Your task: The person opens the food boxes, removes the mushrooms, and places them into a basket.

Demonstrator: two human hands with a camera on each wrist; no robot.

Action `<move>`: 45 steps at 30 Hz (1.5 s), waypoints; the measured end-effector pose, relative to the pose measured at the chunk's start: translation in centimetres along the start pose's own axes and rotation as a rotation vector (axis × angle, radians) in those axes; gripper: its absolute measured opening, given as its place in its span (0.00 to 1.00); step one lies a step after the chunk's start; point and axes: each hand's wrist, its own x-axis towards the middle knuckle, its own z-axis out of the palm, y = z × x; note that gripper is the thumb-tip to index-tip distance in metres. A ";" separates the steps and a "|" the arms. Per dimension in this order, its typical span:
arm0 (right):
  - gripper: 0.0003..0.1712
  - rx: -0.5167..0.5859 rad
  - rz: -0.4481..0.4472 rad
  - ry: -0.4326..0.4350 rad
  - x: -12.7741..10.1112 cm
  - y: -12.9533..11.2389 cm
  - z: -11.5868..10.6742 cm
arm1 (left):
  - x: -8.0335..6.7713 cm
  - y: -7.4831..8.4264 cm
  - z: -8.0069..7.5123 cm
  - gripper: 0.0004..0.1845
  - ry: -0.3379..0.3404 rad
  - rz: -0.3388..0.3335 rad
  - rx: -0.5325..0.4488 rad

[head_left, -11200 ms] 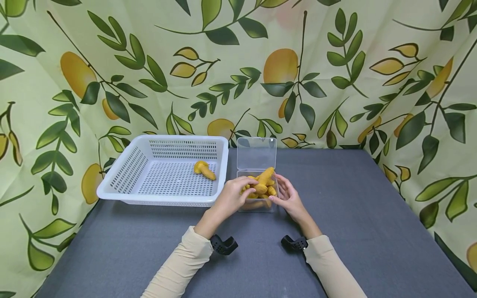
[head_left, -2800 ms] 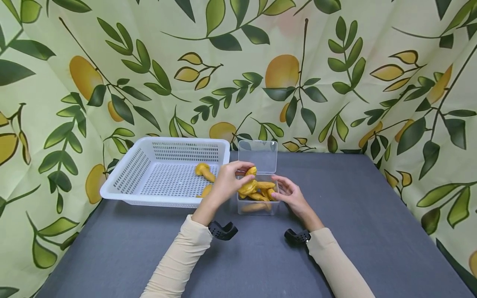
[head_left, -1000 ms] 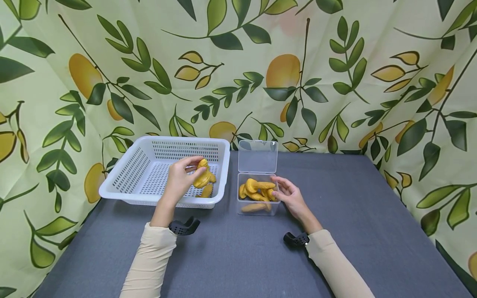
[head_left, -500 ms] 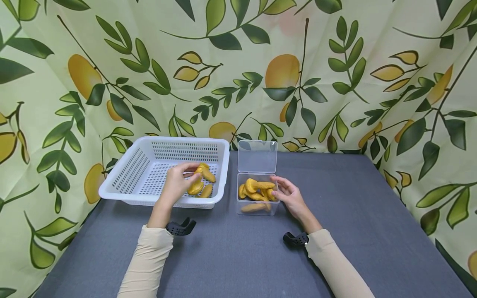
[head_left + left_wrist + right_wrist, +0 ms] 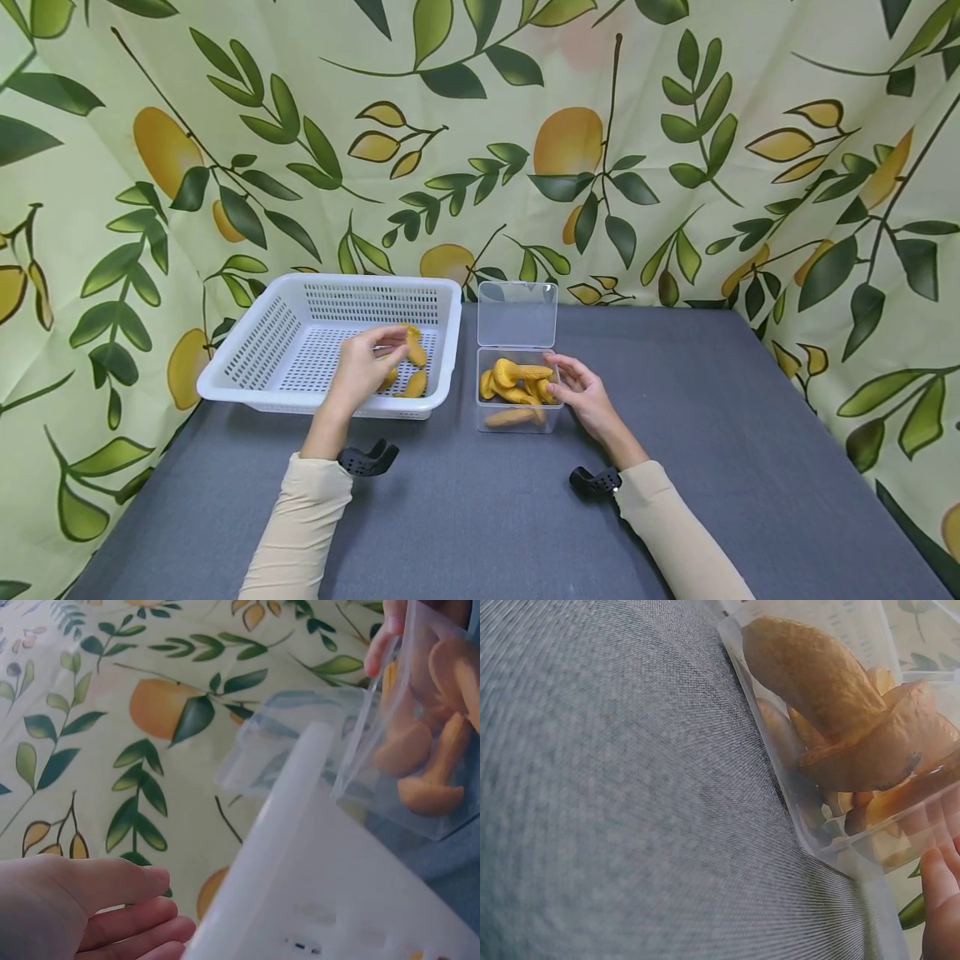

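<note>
Yellow mushroom pieces [image 5: 411,368] lie in the white basket [image 5: 262,350] at ten o'clock, just under the left hand [image 5: 365,369], whose relaxed fingers hold nothing. More pieces [image 5: 517,385] fill the clear box [image 5: 516,417] at its three o'clock; the right hand [image 5: 581,394] steadies that box's wall with loose fingertips

A clear box [image 5: 832,825] of yellow mushroom-shaped pieces [image 5: 817,682] sits on the grey surface [image 5: 600,810]. Fingertips [image 5: 939,889] touch its wall.
</note>
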 end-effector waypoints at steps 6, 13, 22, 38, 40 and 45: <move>0.22 -0.002 0.023 0.005 0.1 0.1 0.1 | 0.0 0.9 0.6 0.15 0.002 0.017 -0.036; 0.22 0.001 0.010 0.002 0.1 0.2 0.2 | 0.1 2.0 1.4 0.15 -0.023 0.058 -0.036; 0.23 -0.011 0.019 0.018 0.0 0.1 0.3 | 0.2 3.5 2.9 0.15 -0.078 0.121 -0.064; 0.25 -0.116 0.128 0.074 -0.1 -0.2 0.7 | 0.1 4.8 6.2 0.14 -0.170 0.212 -0.053; 0.27 -0.124 0.143 0.072 -0.1 -0.2 0.7 | 0.0 5.0 6.7 0.14 -0.188 0.217 -0.050; 0.27 -0.119 0.154 0.065 -0.1 -0.2 0.7 | -0.2 5.3 7.9 0.13 -0.204 0.251 -0.051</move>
